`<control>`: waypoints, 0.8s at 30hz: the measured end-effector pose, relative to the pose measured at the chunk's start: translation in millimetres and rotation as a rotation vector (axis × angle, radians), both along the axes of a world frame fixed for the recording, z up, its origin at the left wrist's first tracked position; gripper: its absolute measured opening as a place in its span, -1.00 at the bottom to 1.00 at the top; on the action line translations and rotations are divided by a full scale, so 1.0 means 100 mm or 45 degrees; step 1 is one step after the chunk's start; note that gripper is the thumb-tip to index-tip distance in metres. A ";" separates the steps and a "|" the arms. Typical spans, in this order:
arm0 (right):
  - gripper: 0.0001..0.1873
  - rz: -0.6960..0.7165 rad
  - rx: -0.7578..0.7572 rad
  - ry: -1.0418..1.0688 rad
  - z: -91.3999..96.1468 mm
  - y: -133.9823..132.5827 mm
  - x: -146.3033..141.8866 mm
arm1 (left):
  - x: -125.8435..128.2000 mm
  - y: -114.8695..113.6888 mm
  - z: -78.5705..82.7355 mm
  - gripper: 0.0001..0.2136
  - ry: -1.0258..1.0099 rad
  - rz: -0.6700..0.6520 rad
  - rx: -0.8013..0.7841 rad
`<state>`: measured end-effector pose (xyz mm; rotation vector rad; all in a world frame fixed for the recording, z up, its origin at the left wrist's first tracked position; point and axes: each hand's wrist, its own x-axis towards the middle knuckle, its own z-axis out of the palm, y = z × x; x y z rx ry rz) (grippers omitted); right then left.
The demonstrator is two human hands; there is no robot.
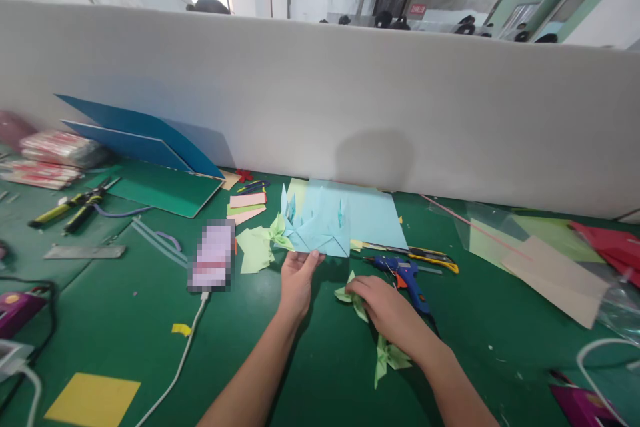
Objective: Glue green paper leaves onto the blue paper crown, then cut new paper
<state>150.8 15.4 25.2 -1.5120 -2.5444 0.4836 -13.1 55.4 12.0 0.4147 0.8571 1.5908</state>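
My left hand (299, 280) pinches the near edge of a light blue folded paper piece (320, 230), with the thumb on top. Pointed blue paper folds stand up from it, and a green origami piece (280, 232) sits at its left corner. My right hand (383, 303) is closed around the upper part of another green origami piece (357, 303), low over the table; its fingertips are partly hidden. Under the right wrist lies one more green origami piece (390, 357). Just beyond the right hand is a blue hot glue gun (407, 273).
Light blue sheets (380, 217) and a yellow utility knife (435, 255) lie behind the hands. To the left are a charging phone (213, 257), pliers (85, 203) and blue boards (135, 140). A beige sheet (555, 277) lies right. A white partition (280, 93) closes the back.
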 end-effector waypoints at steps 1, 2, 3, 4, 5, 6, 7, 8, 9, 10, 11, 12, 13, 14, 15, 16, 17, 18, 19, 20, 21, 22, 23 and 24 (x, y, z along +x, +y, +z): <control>-0.59 -0.014 -0.026 -0.024 0.01 0.01 -0.02 | 0.00 0.00 0.01 -0.66 -0.006 0.001 -0.001; -0.66 -0.026 -0.044 -0.050 0.01 0.01 -0.04 | 0.00 0.00 0.01 -0.66 -0.011 0.004 -0.003; -0.73 -0.035 -0.049 -0.073 0.02 0.01 -0.06 | 0.00 0.00 0.02 -0.66 -0.014 0.005 -0.006; -0.78 -0.040 -0.039 -0.086 0.02 0.02 -0.07 | 0.00 0.00 0.02 -0.66 -0.013 0.007 -0.008; -0.81 -0.042 -0.016 -0.086 0.02 0.02 -0.09 | 0.00 0.00 0.02 -0.66 -0.007 0.008 -0.009; -0.82 -0.045 0.020 -0.069 0.01 0.02 -0.10 | 0.00 0.00 0.02 -0.67 0.001 0.008 -0.008; -0.79 -0.052 0.060 -0.037 0.00 0.01 -0.11 | 0.00 0.00 0.02 -0.67 0.010 0.007 -0.008; -0.76 -0.058 0.094 0.002 -0.02 0.01 -0.12 | 0.00 0.00 0.02 -0.67 0.016 0.005 -0.007; -0.71 -0.060 0.119 0.042 -0.03 0.01 -0.12 | 0.00 0.00 0.02 -0.67 0.019 0.004 -0.008; -0.67 -0.052 0.132 0.076 -0.04 0.01 -0.12 | 0.00 0.00 0.02 -0.67 0.018 0.002 -0.008; -0.65 -0.034 0.134 0.100 -0.05 0.01 -0.13 | 0.00 0.00 0.02 -0.67 0.015 -0.002 -0.008; -0.64 -0.009 0.125 0.112 -0.06 0.01 -0.13 | -0.01 0.00 0.02 -0.67 0.012 -0.006 -0.009; -0.65 0.016 0.108 0.114 -0.07 0.01 -0.14 | -0.01 0.00 0.02 -0.67 0.009 -0.011 -0.010; -0.67 0.035 0.086 0.112 -0.07 0.01 -0.14 | -0.01 -0.01 0.03 -0.68 0.007 -0.016 -0.009; -0.69 0.044 0.064 0.108 -0.08 0.01 -0.15 | -0.01 -0.01 0.03 -0.67 0.007 -0.020 -0.009; -0.70 0.047 0.044 0.103 -0.08 0.01 -0.16 | -0.01 -0.01 0.03 -0.67 0.007 -0.021 -0.007; -0.71 0.045 0.027 0.100 -0.08 0.01 -0.17 | -0.01 -0.01 0.03 -0.67 0.009 -0.019 -0.005; -0.72 0.038 0.013 0.100 -0.08 0.01 -0.17 | -0.01 -0.01 0.03 -0.67 0.012 -0.014 -0.004; -0.71 0.026 0.000 0.104 -0.08 0.01 -0.18 | -0.01 -0.01 0.02 -0.68 0.014 -0.010 -0.003; -0.71 0.012 -0.016 0.112 -0.08 0.01 -0.18 | -0.01 -0.01 0.02 -0.68 0.016 -0.007 -0.003; -0.70 -0.006 -0.033 0.121 -0.08 0.00 -0.18 | -0.01 -0.01 0.02 -0.67 0.016 -0.005 -0.004; -0.70 -0.028 -0.049 0.132 -0.07 0.00 -0.18 | -0.01 -0.01 0.02 -0.68 0.017 -0.005 -0.003; -0.71 -0.047 -0.064 0.143 -0.07 0.00 -0.17 | -0.01 -0.01 0.01 -0.68 0.018 -0.006 -0.003; -0.72 -0.060 -0.075 0.152 -0.07 0.00 -0.17 | -0.01 -0.01 0.01 -0.68 0.021 -0.007 -0.001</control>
